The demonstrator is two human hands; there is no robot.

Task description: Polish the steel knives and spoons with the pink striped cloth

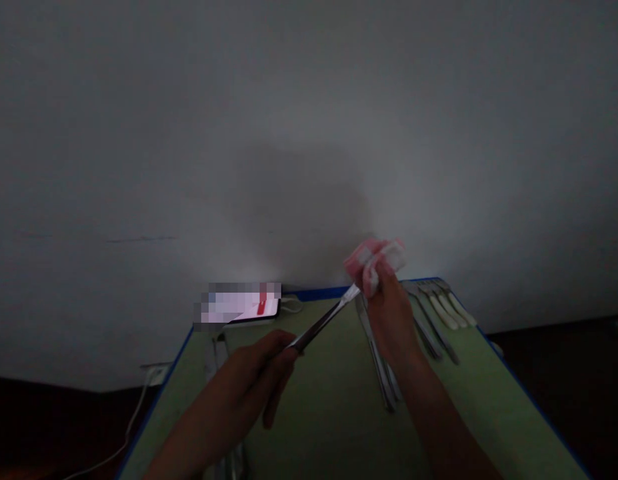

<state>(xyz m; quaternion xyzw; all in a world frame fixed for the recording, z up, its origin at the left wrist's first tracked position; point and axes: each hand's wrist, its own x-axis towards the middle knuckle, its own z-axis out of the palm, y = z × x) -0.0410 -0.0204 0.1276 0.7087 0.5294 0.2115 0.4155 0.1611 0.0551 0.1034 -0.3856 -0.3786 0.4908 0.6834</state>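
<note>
– where is the long, slender silver metal utensil [326,322]?
– raised over the pale green, blue-edged counter [319,413], between the two hands.
– how does it lie from the fingers?
– slantwise: from the left hand [256,375] its long axis runs up, away and rightward, the far end reaching the crumpled pink-and-white cloth [369,261]. the left hand is nearer the metal.
– and the fingers?
– the left ones grasp the utensil's near end; those of the right hand [393,313] are bunched around the cloth.
– any containers?
– none i can make out in this gloom. flat silver cutlery [376,357] lies loose beside the right wrist, ivory-handled metal cutlery [447,311] farther right.
</note>
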